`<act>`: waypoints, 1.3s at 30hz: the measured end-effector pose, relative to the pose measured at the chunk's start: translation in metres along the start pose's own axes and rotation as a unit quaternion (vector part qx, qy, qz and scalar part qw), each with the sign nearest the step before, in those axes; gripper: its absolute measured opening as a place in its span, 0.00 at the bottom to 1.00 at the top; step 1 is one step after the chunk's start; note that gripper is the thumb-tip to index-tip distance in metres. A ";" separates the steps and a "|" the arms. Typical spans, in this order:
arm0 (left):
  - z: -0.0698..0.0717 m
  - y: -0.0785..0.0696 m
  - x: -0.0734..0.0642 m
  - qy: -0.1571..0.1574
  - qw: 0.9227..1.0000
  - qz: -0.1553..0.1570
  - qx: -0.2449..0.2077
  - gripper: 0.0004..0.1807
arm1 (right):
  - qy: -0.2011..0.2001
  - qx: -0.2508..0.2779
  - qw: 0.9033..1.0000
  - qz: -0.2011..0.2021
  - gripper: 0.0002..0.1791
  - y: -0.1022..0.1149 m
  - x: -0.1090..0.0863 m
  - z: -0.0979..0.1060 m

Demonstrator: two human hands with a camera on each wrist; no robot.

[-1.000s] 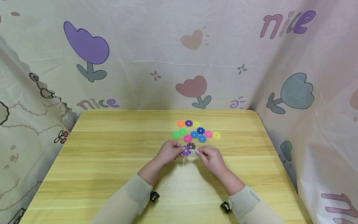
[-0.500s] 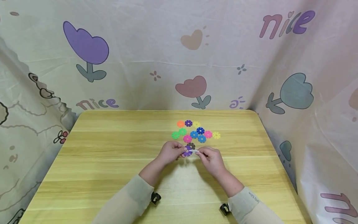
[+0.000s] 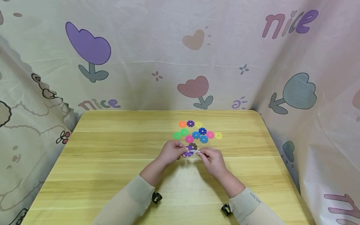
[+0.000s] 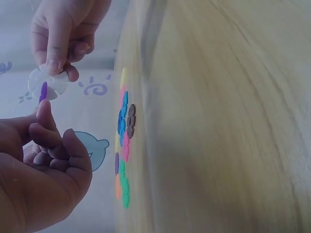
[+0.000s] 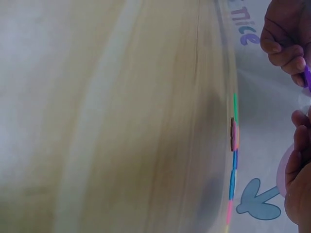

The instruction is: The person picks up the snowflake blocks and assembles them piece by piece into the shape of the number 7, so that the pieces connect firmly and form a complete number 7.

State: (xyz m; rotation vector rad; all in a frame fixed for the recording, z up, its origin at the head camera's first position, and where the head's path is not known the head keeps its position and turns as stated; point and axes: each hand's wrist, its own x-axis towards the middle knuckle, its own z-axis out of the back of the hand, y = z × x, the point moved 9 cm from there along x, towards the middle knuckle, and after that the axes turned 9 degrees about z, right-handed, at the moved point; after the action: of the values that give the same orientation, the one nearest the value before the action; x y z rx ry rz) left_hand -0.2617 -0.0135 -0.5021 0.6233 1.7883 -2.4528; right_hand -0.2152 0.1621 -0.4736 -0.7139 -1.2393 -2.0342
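Note:
My left hand point(image 3: 171, 153) pinches a purple slotted snowflake disc point(image 3: 188, 153) between thumb and fingers. Opposite it, my right hand point(image 3: 213, 161) grips a thin white snowflake disc point(image 3: 195, 151) by its edge. Both discs are held up above the table. They meet at their rims and stand across each other; in the left wrist view the purple disc point(image 4: 43, 91) looks edge-on against the face of the white disc point(image 4: 59, 87). How deep the slots sit in one another cannot be made out. Just beyond the hands lies a brown snowflake disc point(image 3: 193, 146).
Several flat snowflake discs lie loosely grouped farther back: an orange disc point(image 3: 182, 124), a green disc point(image 3: 177, 135), a pink disc point(image 3: 189, 139), a blue disc point(image 3: 203, 139) and a yellow disc point(image 3: 218, 135) among them. A printed curtain point(image 3: 135, 84) hangs behind the wooden table point(image 3: 112, 150).
My left hand has shifted slightly right, bringing the purple disc closer against the white one. My right hand has hardly moved. The loose discs lie as before.

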 end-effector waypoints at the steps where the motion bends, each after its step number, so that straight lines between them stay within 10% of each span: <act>1: -0.001 0.000 0.000 0.002 1.000 -0.001 0.000 0.06 | 0.001 0.000 1.000 -0.002 0.10 -0.001 0.000 0.000; 9: 0.002 0.003 -0.001 0.028 0.999 -0.026 0.023 0.08 | 0.017 -0.010 0.999 0.029 0.10 0.008 0.001 0.002; 15: 0.015 -0.019 -0.015 -0.044 0.989 -0.116 0.076 0.08 | 0.007 -0.017 0.999 0.033 0.09 0.008 0.005 0.005; 18: 0.010 -0.038 -0.025 -0.067 0.967 -0.203 0.137 0.08 | 0.011 -0.013 1.000 0.024 0.09 0.005 0.004 0.002; 22: -0.005 -0.056 -0.041 -0.085 0.915 -0.314 0.237 0.09 | 0.017 -0.001 1.000 0.024 0.09 0.006 0.003 -0.003; 27: -0.017 -0.059 -0.046 -0.097 0.879 -0.357 0.302 0.05 | 0.028 0.003 0.999 0.033 0.09 0.008 0.003 -0.009; 39: -0.019 -0.049 -0.039 -0.100 0.885 -0.322 0.319 0.04 | 0.067 0.004 0.998 0.003 0.06 0.003 0.000 -0.015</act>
State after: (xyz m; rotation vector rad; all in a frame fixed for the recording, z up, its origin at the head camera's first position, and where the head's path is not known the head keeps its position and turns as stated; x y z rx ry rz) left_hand -0.2333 0.0127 -0.4495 -0.2995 1.2014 -3.4149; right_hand -0.2146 0.1479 -0.4782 -0.5664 -1.1659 -2.0352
